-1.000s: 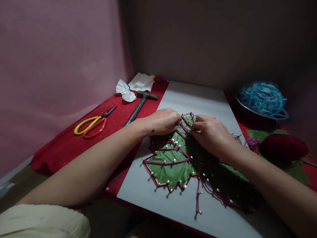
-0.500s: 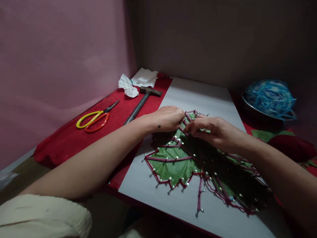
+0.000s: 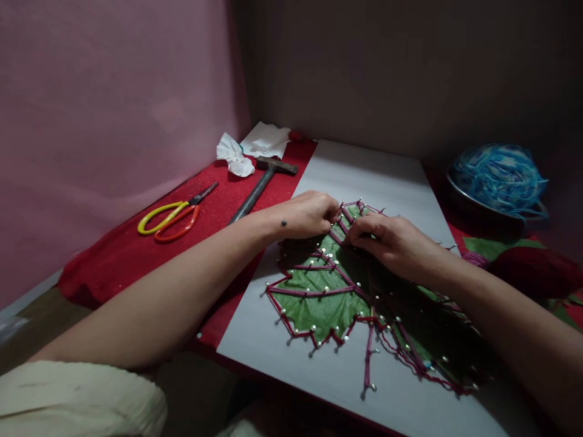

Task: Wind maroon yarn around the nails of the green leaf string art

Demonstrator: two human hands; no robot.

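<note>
I have both hands on the leaf panel [image 3: 319,303], which lies on the white board [image 3: 364,170] on the bench. Left hand [image 3: 310,215] is curled, pressing the upper nails; right hand [image 3: 392,240] pinches the maroon yarn [image 3: 339,227] beside it. Risk: excess pull may slip the yarn off a nail head, or tear the leaf.

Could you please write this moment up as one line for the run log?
left hand: fingertips on dark red yarn | right hand: pinching yarn by nails | work: green leaf on white board | aside: steel hammer, yellow-orange scissors
</note>
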